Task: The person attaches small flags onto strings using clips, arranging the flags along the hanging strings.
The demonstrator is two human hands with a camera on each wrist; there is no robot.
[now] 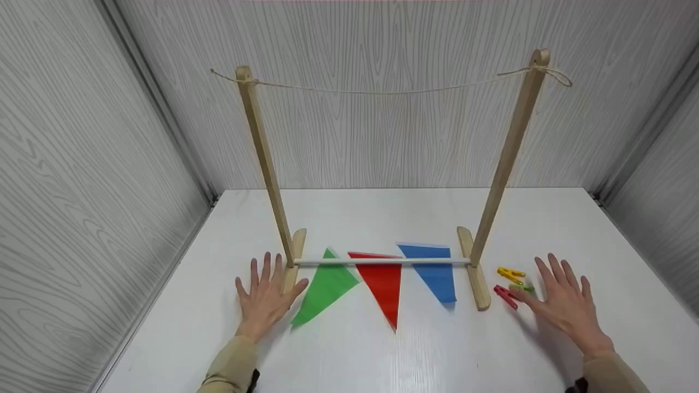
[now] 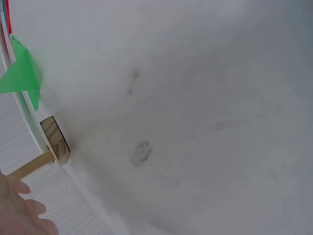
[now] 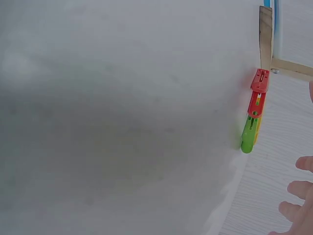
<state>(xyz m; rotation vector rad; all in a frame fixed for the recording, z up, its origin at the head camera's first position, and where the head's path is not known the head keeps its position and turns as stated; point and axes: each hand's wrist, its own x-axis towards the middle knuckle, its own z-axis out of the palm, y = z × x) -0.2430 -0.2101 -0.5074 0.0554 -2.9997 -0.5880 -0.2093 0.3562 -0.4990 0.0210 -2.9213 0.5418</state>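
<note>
Soft glare on white tabletop (image 1: 355, 357)

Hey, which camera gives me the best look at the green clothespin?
The right wrist view: it shows a long stretch of the green clothespin, just below the red clothespin in the picture. The head view shows only a small piece by the right hand; the left wrist view shows none of it.

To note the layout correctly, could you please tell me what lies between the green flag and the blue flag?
In the head view, the red flag lies between the green flag and the blue flag; a white rod crosses over all three.
</note>
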